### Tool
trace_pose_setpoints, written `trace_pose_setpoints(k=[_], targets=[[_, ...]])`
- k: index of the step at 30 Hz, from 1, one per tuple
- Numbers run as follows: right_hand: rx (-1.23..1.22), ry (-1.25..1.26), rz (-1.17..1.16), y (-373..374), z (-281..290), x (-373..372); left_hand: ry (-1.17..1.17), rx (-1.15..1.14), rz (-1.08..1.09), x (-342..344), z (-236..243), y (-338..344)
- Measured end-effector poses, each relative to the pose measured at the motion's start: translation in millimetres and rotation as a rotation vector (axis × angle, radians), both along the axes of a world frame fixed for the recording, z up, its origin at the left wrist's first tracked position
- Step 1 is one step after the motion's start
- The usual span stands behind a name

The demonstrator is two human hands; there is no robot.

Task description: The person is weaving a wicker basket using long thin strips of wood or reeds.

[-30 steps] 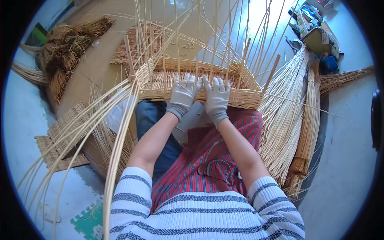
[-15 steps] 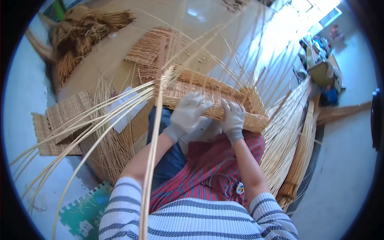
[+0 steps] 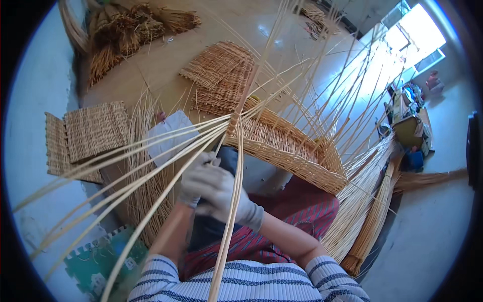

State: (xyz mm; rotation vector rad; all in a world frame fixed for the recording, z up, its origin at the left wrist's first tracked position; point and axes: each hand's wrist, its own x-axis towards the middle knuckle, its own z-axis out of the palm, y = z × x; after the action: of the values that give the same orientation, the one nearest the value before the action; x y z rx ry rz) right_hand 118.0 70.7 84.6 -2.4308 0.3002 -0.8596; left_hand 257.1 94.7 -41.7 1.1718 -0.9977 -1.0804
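A half-woven wicker basket (image 3: pixel 287 158), long and rectangular, lies tilted over my lap beyond my hands. Both hands wear pale gloves and meet below its near left corner. My left hand (image 3: pixel 196 176) is closed, and a thin wicker rod (image 3: pixel 219 146) runs from its fingertips up toward that corner. Across it lies my right hand (image 3: pixel 226 195), fingers curled and smeared by motion; what they grip is hidden. Long pale rods (image 3: pixel 166 176) fan out from the corner to the left. Another pair of rods (image 3: pixel 232 211) hangs down in front of my right hand.
Woven mats (image 3: pixel 221 73) lie on the floor ahead, with more mats (image 3: pixel 95 128) at left. Bundles of rods (image 3: pixel 359 191) lie at right. Upright stakes (image 3: pixel 347 85) rise from the basket. A white sheet (image 3: pixel 173 133) and a green foam mat (image 3: pixel 103 261) are at left.
Both hands have left the basket's near wall and come together below its left corner. The basket now sits farther right and slants down to the right.
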Motion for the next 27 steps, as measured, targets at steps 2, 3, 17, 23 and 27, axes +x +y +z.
trace_pose_setpoints(k=[2, 3, 17, 23, 27], targets=[[0.058, 0.125, 0.206, 8.2, -2.5, 14.3, 0.013, -0.297, -0.130, 22.9, 15.5, -0.9], [0.065, 0.233, 0.229, 7.3, -1.2, 14.8, -0.166, -0.117, -0.264, 35.6, 20.4, -5.7], [0.242, 0.293, -0.096, 13.0, 24.7, -1.8, 0.004, -0.475, -0.155, -29.3, 61.5, -113.9], [0.400, 0.082, -0.280, -7.0, 25.8, -81.0, 0.247, -0.449, -0.235, 2.0, 67.5, -116.5], [1.024, -0.604, -0.468, -76.5, -44.9, -149.6, 0.209, -0.446, -0.216, 17.8, 56.5, -121.5]])
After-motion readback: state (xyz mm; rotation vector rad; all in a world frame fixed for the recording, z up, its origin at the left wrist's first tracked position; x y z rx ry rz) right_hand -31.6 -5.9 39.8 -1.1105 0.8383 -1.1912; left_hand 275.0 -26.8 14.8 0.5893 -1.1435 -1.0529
